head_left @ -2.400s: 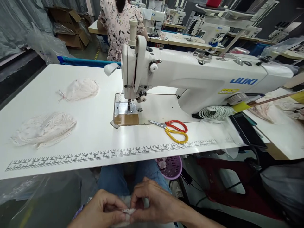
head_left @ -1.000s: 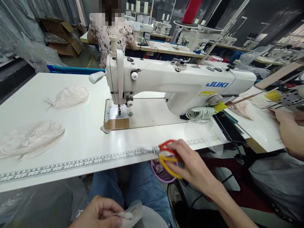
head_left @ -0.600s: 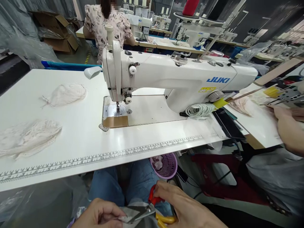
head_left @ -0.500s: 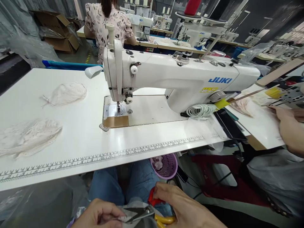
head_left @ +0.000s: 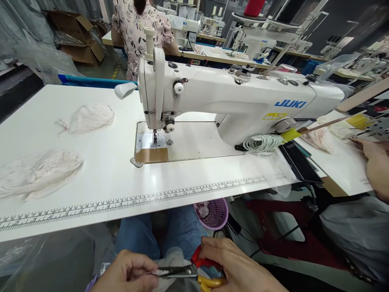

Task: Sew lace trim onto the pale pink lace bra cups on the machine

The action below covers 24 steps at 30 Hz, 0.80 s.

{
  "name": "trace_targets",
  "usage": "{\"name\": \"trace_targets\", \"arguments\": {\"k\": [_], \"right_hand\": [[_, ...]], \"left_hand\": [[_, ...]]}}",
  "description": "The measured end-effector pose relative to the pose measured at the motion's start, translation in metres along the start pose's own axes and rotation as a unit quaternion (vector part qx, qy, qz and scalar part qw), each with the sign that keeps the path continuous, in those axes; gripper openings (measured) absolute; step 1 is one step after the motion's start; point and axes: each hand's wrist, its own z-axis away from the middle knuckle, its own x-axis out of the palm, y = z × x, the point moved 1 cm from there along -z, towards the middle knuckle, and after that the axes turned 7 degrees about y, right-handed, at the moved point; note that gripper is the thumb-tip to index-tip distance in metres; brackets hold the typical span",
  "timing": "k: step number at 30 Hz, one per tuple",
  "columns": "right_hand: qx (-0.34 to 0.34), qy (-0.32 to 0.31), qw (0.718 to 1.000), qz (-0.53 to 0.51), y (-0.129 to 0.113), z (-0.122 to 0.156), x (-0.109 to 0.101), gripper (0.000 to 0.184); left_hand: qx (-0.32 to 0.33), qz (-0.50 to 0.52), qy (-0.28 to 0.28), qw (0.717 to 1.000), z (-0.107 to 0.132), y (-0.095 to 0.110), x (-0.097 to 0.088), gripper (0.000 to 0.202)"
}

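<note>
My right hand (head_left: 235, 265) grips a pair of scissors (head_left: 184, 271) by its red and yellow handles, low over my lap. The blades point left and lie almost together, their tips at the fingers of my left hand (head_left: 129, 271). Those left fingers are pinched on a thin, pale sheer fabric (head_left: 173, 259), which hangs around and under the blades. How much of the fabric lies between the blades is hard to make out.
A white sewing machine (head_left: 243, 95) stands on the table (head_left: 106, 178) with a printed ruler edge. Two gathered white fabric pieces (head_left: 94, 117) lie on the left. Below is a purple basket (head_left: 217, 215). A co-worker's arm (head_left: 377, 166) is at the right; another person (head_left: 139, 36) sits ahead.
The scissor blades have gone from spread to nearly closed at my left fingertips. The view has shifted slightly, so the machine appears a little further right.
</note>
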Motion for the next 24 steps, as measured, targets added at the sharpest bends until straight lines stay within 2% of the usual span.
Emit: {"name": "trace_targets", "arguments": {"k": [3,8,14,19,24], "right_hand": [[0.017,-0.005,1.0,0.007,-0.002,-0.001,-0.001,0.034],[0.034,-0.012,0.999,0.016,-0.006,-0.003,-0.002,0.031],[0.038,-0.017,0.998,0.038,-0.004,-0.002,0.001,0.021],[0.052,-0.015,0.998,0.025,-0.006,-0.001,0.0,0.028],[0.044,-0.023,0.999,0.018,-0.008,-0.004,-0.001,0.03]], "left_hand": [[-0.009,-0.009,0.01,1.0,-0.002,-0.004,0.001,0.062],[-0.007,-0.003,0.009,1.0,-0.003,-0.008,0.001,0.06],[0.0,-0.004,0.008,1.0,0.001,0.006,0.001,0.056],[-0.023,-0.01,0.017,1.0,0.001,0.006,0.002,0.061],[-0.022,-0.024,0.014,0.999,0.002,0.006,0.003,0.053]]}}
